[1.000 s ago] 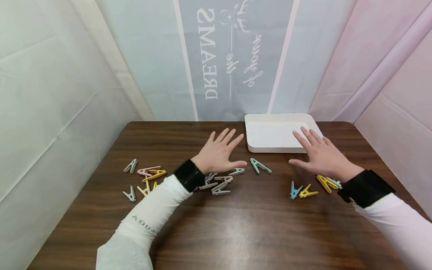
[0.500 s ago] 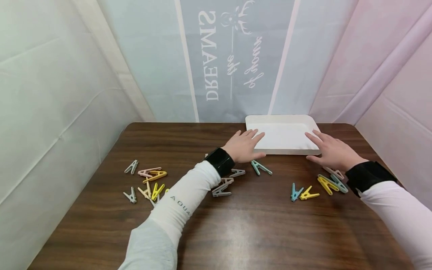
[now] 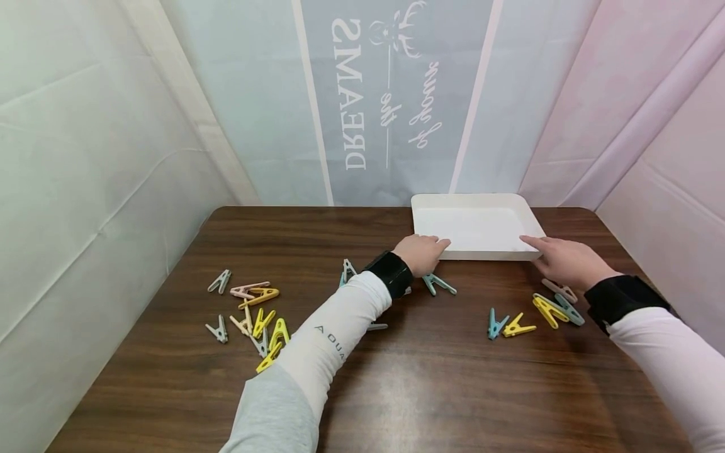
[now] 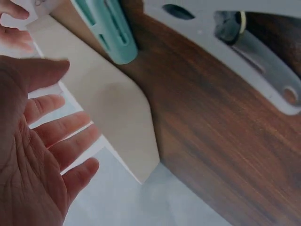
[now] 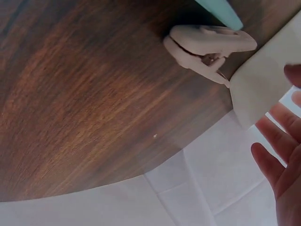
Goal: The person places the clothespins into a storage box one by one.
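A white shallow tray lies at the back right of the table. My left hand is at its front left corner, fingers loosely bent by the rim. At the front right corner is my right hand, its fingers reaching toward the tray. In the left wrist view the thumb and fingers stand apart beside the tray wall, with a teal clothespin close by. A pale pink clothespin lies near the tray's corner in the right wrist view. Neither hand visibly pinches the wall; exact contact is hard to tell.
Several yellow, pink and grey clothespins lie scattered on the left of the wooden table. On the right are a blue clothespin and yellow clothespins. My left forearm partly covers others. A fabric curtain rises behind the table.
Both hands have come down to the tray's front corners, the left moving rightward, the right slightly right. Their spread fingers have drawn closer together. The tray shows no clear movement.
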Available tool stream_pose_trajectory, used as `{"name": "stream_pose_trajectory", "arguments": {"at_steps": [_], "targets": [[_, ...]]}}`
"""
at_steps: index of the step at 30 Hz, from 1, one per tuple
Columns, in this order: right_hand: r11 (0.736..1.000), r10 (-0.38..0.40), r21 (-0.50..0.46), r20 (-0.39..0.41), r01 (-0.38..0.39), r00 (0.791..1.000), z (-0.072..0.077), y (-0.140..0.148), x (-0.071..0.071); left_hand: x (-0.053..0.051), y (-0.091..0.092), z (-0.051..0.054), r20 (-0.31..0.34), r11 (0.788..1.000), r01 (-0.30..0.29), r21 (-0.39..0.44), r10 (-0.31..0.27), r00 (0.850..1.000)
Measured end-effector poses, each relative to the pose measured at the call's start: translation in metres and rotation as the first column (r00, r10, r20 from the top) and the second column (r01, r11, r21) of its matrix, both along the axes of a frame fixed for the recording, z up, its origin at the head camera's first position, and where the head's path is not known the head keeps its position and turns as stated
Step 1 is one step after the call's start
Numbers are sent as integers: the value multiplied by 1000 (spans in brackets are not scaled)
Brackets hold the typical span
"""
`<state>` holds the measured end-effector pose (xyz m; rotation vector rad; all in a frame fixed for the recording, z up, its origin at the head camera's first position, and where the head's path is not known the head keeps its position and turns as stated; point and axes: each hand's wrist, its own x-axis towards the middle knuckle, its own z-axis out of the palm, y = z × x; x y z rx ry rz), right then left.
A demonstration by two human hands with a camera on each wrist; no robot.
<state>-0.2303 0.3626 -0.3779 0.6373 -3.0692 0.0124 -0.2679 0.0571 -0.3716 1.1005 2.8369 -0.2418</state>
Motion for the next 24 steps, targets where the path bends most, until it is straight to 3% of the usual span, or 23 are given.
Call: {"name": "stream_pose_trajectory", "arguments": {"at_steps": [5, 19, 24], "targets": [[999, 22, 25, -19, -22, 1000, -2, -1, -2, -1, -2, -2, 4, 1000, 3, -11, -3, 1000], [998, 5, 60, 13, -5, 1000, 6, -12, -3, -5, -2, -8, -118, 999, 43, -6, -43, 992], [997, 55, 55, 0, -55, 999, 9, -19, -5, -8, -11, -4, -129, 999, 51, 4, -50, 990]]}}
